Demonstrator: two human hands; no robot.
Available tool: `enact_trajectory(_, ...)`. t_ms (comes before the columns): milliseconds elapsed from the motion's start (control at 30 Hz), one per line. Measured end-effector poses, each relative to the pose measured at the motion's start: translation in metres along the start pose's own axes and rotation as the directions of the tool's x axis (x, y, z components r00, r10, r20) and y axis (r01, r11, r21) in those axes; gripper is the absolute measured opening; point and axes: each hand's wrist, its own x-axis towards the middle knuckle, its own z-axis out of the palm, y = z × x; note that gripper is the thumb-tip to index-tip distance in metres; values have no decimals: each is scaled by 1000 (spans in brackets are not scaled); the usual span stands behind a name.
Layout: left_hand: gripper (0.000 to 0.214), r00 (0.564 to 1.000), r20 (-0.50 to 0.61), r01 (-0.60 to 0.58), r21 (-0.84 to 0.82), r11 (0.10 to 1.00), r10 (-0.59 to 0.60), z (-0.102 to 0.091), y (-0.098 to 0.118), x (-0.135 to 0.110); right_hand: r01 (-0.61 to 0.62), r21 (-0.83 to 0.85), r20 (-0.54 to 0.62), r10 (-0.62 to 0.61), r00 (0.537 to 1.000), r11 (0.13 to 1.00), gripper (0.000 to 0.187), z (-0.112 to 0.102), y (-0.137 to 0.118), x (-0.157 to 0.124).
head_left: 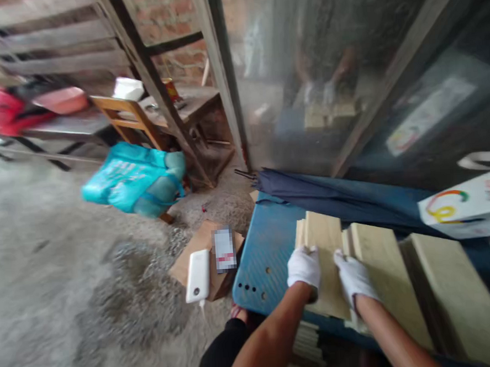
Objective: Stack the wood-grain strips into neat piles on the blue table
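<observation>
My left hand [303, 267] and right hand [354, 279] sit at the near edge of the blue table [261, 254], gripping a stack of pale wooden boards [326, 256]. Left of my left hand the tabletop is bare right to its rounded corner, so there is room to slide that way. To my right, two more board stacks [405, 290] crowd close and block sideways travel. Beyond the boards a folded dark umbrella [312, 190] lies across the table's far side, with a white paper bag [466, 203] at the far right. Off the table's left edge, a cardboard box [208, 258] carrying a white power bank [198, 276] stands on the open concrete floor [68, 283].
</observation>
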Motion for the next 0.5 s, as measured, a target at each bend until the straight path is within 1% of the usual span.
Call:
enact_trajectory(33,35,1000,18,2,34,999,-3,1,-4,4,12,-51,8,-12,1000,999,46,3,-5,-2)
enact_trajectory(100,35,999,32,20,101,995,-23,4,-11,13,-4,-96,-5,4,1000,995,47,12,-10,0)
enact_trajectory(233,36,1000,15,-22,207,978,19,6,-12,27,-44,-145,-48,37,998,988,46,29,-6,12)
enact_trajectory(333,36,999,22,-37,264,964,32,7,-10,30,-69,-171,-67,58,996,983,45,35,-2,20)
enact_trajectory(500,43,1000,-4,0,408,913,1,12,-14,31,-96,-188,-86,81,993,978,41,45,0,29)
